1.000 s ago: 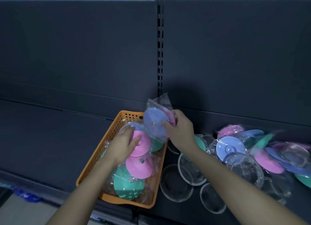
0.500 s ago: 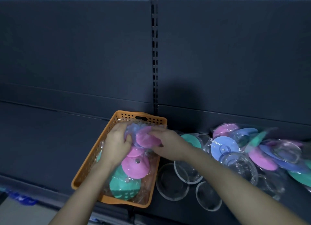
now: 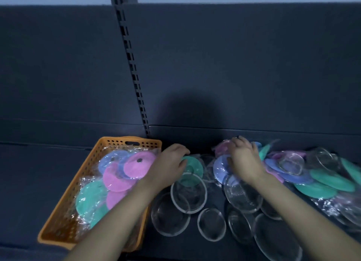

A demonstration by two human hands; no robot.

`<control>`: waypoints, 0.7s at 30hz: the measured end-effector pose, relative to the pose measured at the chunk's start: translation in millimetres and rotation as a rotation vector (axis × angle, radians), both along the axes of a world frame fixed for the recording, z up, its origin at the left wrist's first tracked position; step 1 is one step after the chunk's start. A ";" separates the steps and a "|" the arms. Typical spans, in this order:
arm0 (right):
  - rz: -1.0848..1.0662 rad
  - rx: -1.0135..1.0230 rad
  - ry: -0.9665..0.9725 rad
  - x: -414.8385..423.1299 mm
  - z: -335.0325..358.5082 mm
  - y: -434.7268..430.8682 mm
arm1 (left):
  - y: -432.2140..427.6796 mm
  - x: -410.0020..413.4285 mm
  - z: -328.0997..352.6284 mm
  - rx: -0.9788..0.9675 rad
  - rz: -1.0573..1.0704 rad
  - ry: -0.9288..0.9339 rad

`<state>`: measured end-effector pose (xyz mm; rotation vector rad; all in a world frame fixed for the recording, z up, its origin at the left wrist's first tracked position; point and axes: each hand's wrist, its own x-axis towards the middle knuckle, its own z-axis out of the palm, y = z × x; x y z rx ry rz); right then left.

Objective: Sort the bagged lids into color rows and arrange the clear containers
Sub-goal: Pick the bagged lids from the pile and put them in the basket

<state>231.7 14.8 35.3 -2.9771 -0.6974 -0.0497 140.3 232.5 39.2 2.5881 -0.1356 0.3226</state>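
Observation:
An orange basket (image 3: 109, 142) at the left holds bagged lids in blue, pink (image 3: 136, 168) and green. My left hand (image 3: 170, 163) is just right of the basket, its fingers curled over a green bagged lid (image 3: 193, 168) on the shelf. My right hand (image 3: 243, 159) lies further right on a bag with a blue lid (image 3: 219, 169) and a pink one, fingers bent over its far edge; the view is blurred there. Several clear containers (image 3: 188, 193) lie in front of both hands.
A loose pile of bagged lids (image 3: 330, 179) and clear containers stretches to the right edge of the dark shelf. A slotted upright post (image 3: 134, 80) runs up the back panel behind the basket. The shelf's front edge is close below the containers.
Both hands left the basket and moved right onto the shelf pile. The bag with the blue and pink lids that they held now lies in the basket. The camera turned right.

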 end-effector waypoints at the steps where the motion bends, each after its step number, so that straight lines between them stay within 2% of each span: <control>1: -0.006 -0.020 -0.001 0.5 1.4 -5.4 | -4.3 7.0 -3.8 -0.001 -0.012 0.048; 4: -0.020 -0.065 0.037 -0.1 3.0 -19.1 | -14.6 27.9 -15.5 0.044 -0.003 0.211; 9: -0.020 -0.028 0.093 1.7 0.6 -48.8 | -25.7 50.9 -29.3 0.076 0.163 0.488; 13: 0.058 0.017 0.127 5.0 3.0 -71.1 | -27.4 58.6 -32.4 0.132 0.213 0.495; 16: 0.079 0.007 0.117 5.3 2.3 -82.5 | -28.0 62.5 -27.5 0.075 0.193 0.481; 21: 0.082 -0.033 0.074 4.7 0.6 -92.8 | -33.4 59.5 -1.6 -0.139 0.231 0.243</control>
